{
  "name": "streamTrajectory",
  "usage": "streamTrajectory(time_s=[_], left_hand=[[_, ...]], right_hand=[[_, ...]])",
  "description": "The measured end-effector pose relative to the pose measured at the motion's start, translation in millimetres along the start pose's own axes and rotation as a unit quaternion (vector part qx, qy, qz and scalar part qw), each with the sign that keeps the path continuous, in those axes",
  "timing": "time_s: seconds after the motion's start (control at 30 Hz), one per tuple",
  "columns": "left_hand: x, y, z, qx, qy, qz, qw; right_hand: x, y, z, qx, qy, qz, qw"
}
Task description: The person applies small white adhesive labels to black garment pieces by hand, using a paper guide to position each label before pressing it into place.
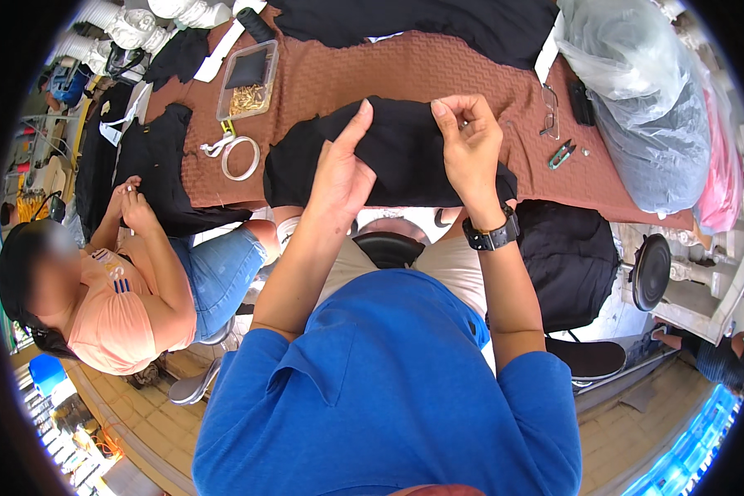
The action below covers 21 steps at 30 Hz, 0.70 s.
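A piece of black cloth [401, 153] is stretched between my two hands, above the near edge of the table and partly over my lap. My left hand [345, 172] grips its left part, thumb pointing up along the front and the fingers mostly hidden. With thumb and forefinger pinched together, my right hand [471, 145] holds the upper right corner; its other fingers are curled. Whether anything small sits in that pinch is too fine to make out. Part of the cloth spreads out to the left of my left hand.
A brown-covered table [339, 78] carries a clear box of small gold-coloured pieces [248, 99], a white ring [240, 159], thread snips [562, 155], glasses [550, 112] and large plastic bags [649, 99]. A co-worker [132, 289] sits at left beside more black cloth [153, 157].
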<state>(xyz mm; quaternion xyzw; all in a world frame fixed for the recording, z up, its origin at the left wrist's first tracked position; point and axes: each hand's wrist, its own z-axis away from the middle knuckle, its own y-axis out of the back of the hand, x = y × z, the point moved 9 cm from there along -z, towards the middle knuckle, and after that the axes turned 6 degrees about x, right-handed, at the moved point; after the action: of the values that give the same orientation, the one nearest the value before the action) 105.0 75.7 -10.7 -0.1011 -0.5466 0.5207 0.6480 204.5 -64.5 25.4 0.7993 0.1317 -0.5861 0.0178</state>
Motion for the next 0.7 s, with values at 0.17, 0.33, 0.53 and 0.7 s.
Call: streamTrajectory(time_s=[0.17,0.33,0.53,0.7], left_hand=[[-47,8,6,0.009,0.085,0.051,0.995],[-61,10,8,-0.001,0.098,0.038,0.994],[-58,1,11,-0.015,0.104,0.009,0.994],[-62,2,14,0.006,0.088,0.022,0.996]], right_hand=[[33,20,14,0.021,-0.050,0.033,0.998],[39,27,23,0.008,-0.053,0.044,0.998],[24,36,22,0.016,-0.013,0.093,0.995],[25,41,18,0.029,-0.017,0.111,0.993]])
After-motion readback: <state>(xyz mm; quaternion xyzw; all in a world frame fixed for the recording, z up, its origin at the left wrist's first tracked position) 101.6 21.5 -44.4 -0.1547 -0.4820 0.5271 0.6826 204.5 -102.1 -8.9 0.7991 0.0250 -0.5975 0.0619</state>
